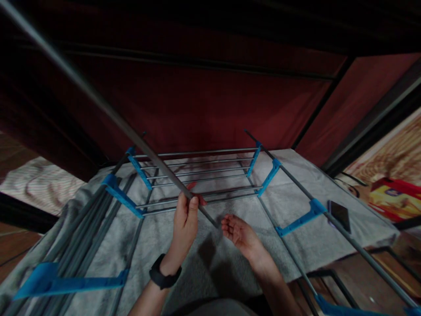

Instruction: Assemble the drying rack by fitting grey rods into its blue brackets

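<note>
My left hand [187, 216], with a dark watch on its wrist, is closed around a long grey metal tube [131, 131]. The tube slants from the upper left down to the middle, its lower end pointing at my right hand [241, 232]. That right hand has its palm up and fingers loosely curled, just apart from the tube's end, with nothing seen in it. Beyond both hands lies a rack frame of grey tubes joined by blue plastic brackets [268, 176]; several crossbars [204, 179] span its far part.
Several loose grey tubes [87, 237] lie along the left side on a grey cloth [226, 259]. A phone [339, 216] rests by the right rail. Farther right is a red and yellow box [396, 198]. A dark red panel [210, 105] stands behind the rack.
</note>
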Available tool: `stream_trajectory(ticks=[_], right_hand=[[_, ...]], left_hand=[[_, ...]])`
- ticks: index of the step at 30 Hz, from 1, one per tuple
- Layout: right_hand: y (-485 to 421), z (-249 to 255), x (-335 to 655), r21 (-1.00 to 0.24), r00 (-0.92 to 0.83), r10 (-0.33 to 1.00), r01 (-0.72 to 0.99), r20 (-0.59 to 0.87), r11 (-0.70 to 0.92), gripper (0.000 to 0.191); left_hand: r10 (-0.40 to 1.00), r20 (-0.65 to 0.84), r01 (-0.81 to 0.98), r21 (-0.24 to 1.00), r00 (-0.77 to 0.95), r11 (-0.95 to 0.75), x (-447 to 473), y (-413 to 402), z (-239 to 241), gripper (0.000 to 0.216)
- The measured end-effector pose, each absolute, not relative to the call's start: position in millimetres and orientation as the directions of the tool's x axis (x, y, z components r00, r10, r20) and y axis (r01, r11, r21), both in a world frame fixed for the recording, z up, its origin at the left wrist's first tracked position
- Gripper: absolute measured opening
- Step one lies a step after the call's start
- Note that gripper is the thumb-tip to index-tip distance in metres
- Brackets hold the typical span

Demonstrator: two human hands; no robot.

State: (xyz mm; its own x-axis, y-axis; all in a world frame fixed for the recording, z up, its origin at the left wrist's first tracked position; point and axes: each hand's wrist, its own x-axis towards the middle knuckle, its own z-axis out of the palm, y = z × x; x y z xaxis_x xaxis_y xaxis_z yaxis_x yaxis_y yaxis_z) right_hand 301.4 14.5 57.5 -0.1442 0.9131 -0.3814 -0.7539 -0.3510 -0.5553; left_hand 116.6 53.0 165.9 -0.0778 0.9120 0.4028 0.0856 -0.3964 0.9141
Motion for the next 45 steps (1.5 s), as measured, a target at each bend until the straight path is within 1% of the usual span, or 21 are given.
stream_trajectory(ticks=[4,8,11,14,17,21,26,29,32,35,38,42,45], right_hand=[[16,55,309,-0.588,-0.009,0.917,-0.765,-0.399,-0.264,0.017],[16,62,317,-0.614,0.062,0.915,-0.759,-0.398,-0.216,0.024],[16,68,325,-0.64,0.11,0.915,-0.746,-0.388,-0.181,0.029],[15,69,331,-0.656,0.162,0.905,-0.739,-0.393,-0.153,0.029],[14,67,336,-0.659,0.193,0.898,-0.741,-0.395,-0.131,0.027],[11,62,338,-0.656,0.215,0.892,-0.746,-0.397,-0.112,0.029],[11,57,339,-0.652,0.232,0.88,-0.75,-0.414,-0.11,0.033],[14,53,338,-0.631,0.232,0.888,-0.772,-0.396,-0.08,0.032],[17,49,336,-0.637,0.21,0.91,-0.767,-0.357,-0.073,0.033],[20,44,333,-0.667,0.217,0.91,-0.74,-0.353,-0.082,0.037],[22,37,332,-0.679,0.26,0.891,-0.731,-0.373,-0.071,0.036],[26,25,339,-0.702,0.339,0.855,-0.711,-0.392,-0.039,0.034],[29,14,350,-0.717,0.376,0.832,-0.696,-0.407,-0.036,0.034]], left_hand=[[0.895,0.445,0.222,0.87,0.034,-0.441,118,54,170,0.04],[0.875,0.445,0.336,0.807,0.192,-0.485,123,55,156,0.036],[0.824,0.482,0.415,0.711,0.3,-0.567,126,58,143,0.035],[0.773,0.501,0.495,0.595,0.389,-0.634,127,60,133,0.035],[0.763,0.462,0.595,0.481,0.452,-0.644,126,61,121,0.036],[0.779,0.395,0.712,0.337,0.487,-0.616,120,60,96,0.037],[0.813,0.249,0.782,0.231,0.527,-0.578,108,56,63,0.043],[0.833,0.135,0.808,0.202,0.537,-0.554,105,53,52,0.048],[0.842,0.071,0.819,0.199,0.536,-0.538,105,50,48,0.053],[0.845,0.066,0.819,0.219,0.531,-0.531,105,48,46,0.05],[0.852,0.062,0.816,0.261,0.519,-0.516,98,48,42,0.045],[0.902,0.082,0.849,0.309,0.425,-0.428,73,51,30,0.041],[0.93,0.112,0.873,0.321,0.35,-0.367,47,55,16,0.038]])
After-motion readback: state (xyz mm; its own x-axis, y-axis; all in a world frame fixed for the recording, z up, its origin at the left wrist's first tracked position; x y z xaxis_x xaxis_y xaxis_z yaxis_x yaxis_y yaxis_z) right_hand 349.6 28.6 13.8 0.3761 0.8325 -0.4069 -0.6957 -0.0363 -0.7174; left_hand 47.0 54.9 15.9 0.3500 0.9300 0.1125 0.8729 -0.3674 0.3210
